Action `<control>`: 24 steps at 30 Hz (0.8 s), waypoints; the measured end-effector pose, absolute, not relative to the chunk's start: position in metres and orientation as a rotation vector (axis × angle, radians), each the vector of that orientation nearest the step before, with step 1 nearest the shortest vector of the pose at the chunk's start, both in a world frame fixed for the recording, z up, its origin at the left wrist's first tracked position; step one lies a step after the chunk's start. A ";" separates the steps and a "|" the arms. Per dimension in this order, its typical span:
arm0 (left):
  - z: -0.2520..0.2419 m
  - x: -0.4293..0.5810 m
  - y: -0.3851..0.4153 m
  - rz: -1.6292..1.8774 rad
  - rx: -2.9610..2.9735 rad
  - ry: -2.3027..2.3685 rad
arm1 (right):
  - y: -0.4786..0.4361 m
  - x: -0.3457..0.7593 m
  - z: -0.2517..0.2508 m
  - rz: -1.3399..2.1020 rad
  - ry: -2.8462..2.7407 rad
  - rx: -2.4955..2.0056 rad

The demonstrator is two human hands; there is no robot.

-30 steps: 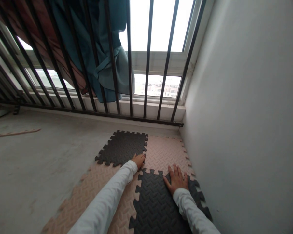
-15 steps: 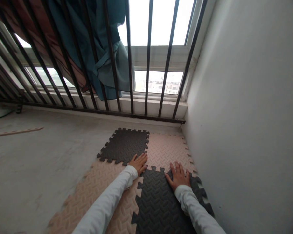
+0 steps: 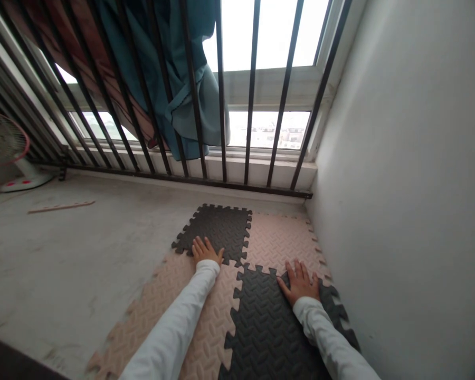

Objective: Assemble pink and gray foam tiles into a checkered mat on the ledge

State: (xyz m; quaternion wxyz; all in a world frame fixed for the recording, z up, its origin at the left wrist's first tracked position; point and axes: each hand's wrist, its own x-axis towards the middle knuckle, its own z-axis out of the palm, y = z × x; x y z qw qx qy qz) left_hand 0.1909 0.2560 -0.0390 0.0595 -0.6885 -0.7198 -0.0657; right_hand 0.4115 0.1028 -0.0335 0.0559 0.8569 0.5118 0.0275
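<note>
Interlocking foam floor mats with a leaf-like tread lie in a checker pattern against the wall. My left hand [image 3: 206, 250] rests flat, fingers spread, on the lower edge of the upper dark grey mat [image 3: 221, 229], just above the lower-left beige mat [image 3: 154, 311]. My right hand [image 3: 300, 282] presses flat on the top of the lower dark grey mat [image 3: 269, 327], close to the upper-right beige mat [image 3: 281, 243]. Neither hand holds anything. White sleeves cover both arms.
Bare concrete floor [image 3: 63, 264] spreads left of the mats, with a thin wooden strip [image 3: 61, 207] on it. A white wall [image 3: 399, 184] bounds the mats on the right. Dark window bars [image 3: 237, 105] and a hanging teal cloth [image 3: 158, 68] stand ahead. A pedestal fan [image 3: 8, 142] stands far left.
My left hand has slid left along the dark mat's lower edge. My right hand has barely moved on its mat. The view has shifted slightly, bringing the fan into sight.
</note>
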 end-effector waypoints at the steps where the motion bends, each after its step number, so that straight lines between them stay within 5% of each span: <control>1: -0.042 0.186 0.257 -0.173 -2.034 -2.217 | 0.103 0.411 -0.032 0.077 1.549 2.601; 10: -0.024 0.159 0.279 0.248 -2.326 -2.316 | 0.102 0.410 -0.029 0.065 1.533 2.599; 24: -0.047 0.096 0.288 0.184 -1.988 -2.432 | 0.102 0.408 -0.028 0.066 1.537 2.604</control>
